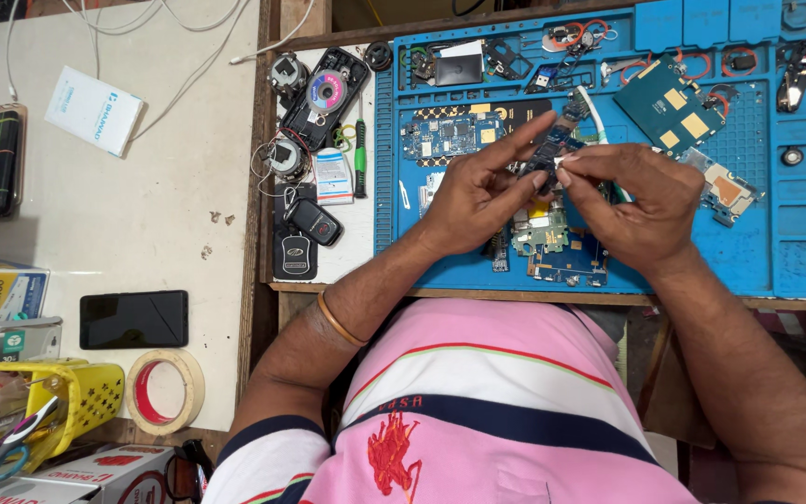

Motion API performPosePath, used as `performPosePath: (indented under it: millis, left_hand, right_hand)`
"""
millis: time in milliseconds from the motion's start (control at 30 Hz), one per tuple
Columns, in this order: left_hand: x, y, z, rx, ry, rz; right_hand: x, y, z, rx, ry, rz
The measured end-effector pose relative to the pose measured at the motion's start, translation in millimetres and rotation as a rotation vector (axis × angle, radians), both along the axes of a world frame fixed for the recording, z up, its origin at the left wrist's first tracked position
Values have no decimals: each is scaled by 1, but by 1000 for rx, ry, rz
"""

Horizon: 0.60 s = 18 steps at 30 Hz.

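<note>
While over the mat: both hands pinch one small circuit board [547,157].
Left hand [474,194]: fingers grasp its left end.
Right hand [634,203]: fingertips clamp its right side.
Beneath: blue repair mat [795,252].

A wooden bench [270,140] with a raised rim runs across the top of the view, and a blue work mat [799,252] with moulded compartments covers most of it. To the left stands a pale bench [142,224], its top scuffed and speckled, with white cables [188,84] trailing over it. A dark phone [133,318] and a roll of tape [165,391] lie near its lower edge, beside a yellow basket [95,392]. The light is even and bright, with soft shadows.
</note>
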State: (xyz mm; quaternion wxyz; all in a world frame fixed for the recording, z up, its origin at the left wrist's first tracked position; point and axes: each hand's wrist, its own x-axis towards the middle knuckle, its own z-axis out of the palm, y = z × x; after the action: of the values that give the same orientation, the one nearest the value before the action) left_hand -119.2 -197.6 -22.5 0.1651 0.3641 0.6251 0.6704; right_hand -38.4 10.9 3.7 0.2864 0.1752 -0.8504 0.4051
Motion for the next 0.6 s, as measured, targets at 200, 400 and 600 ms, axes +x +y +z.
performPosePath:
  millis: [200,400,600]
  left_hand:
    - [1,5,-13,157,-154,-105]
    - [-2,6,-19,210,-206,-122]
    - [-14,4,-16,178,-278,13]
  right_hand:
    - [1,1,2,31,51,-21]
    - [2,7,-4,-87,-31,-4]
    - [3,19,-11,-364,-94,112]
